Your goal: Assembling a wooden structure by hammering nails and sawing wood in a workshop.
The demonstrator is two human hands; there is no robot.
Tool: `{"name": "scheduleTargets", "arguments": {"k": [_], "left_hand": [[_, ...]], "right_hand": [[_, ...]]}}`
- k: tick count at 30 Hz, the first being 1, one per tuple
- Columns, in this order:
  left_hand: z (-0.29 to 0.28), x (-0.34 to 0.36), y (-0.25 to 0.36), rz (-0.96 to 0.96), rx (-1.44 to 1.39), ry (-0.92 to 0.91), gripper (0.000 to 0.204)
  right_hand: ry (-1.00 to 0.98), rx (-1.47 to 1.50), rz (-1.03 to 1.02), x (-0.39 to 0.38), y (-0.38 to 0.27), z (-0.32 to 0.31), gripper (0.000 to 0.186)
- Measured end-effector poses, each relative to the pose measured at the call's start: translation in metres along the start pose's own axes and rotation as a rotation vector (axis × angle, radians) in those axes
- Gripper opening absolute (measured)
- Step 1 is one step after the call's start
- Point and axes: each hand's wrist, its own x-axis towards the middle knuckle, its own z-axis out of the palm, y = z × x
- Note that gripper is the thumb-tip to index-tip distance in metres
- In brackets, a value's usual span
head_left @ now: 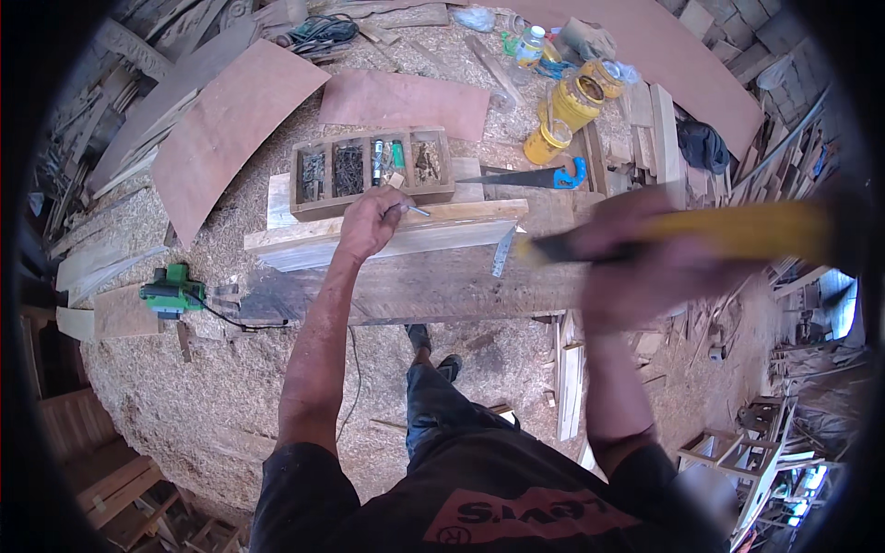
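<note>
My left hand is closed over the top edge of a pale wooden board standing on edge on the bench. A slim grey rod sticks out from its fingers to the right; its kind is not clear. My right hand, smeared by motion, is raised at the right. It grips a blurred yellow and black tool that looks like a hammer. Just behind my left hand stands a wooden compartment box with nails and screws, a marker and a green item.
A handsaw with a blue handle lies right of the box. Yellow tubs stand farther back. A green power planer with a cord sits at the left. Plywood sheets lie around. A metal blade rests near the board's right end.
</note>
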Motion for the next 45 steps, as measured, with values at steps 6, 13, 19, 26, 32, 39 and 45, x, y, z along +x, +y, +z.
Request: {"name": "scheduleTargets", "arguments": {"k": [6,13,19,26,32,39,45], "left_hand": [[0.011,0.001,-0.006,0.048,0.096,0.047,0.015],[0.003,-0.004,0.002,0.004,0.068,-0.012,0.016],[0.004,0.008,0.011,0.051,0.077,0.029,0.015],[0.015,-0.009,0.004,0.040,0.053,0.052,0.016],[0.014,-0.010,0.024,0.274,0.299,0.152,0.018],[-0.105,-0.055,-0.010,0.141,0.155,0.263,0.019],[-0.194,-0.109,-0.098,-0.164,0.181,0.169,0.012]], "right_hand": [[-0.453,-0.492,0.584,-0.167,0.097,-0.020,0.063],[0.052,-0.168,0.270,-0.003,-0.018,0.003,0.056],[0.132,-0.270,0.394,-0.114,0.067,-0.025,0.034],[-0.415,-0.561,0.710,-0.191,0.082,-0.008,0.067],[-0.519,-0.658,0.783,-0.185,0.086,-0.005,0.072],[-0.319,-0.695,0.713,-0.194,0.082,0.007,0.070],[-0.281,-0.705,0.793,-0.200,0.086,0.024,0.065]]}}
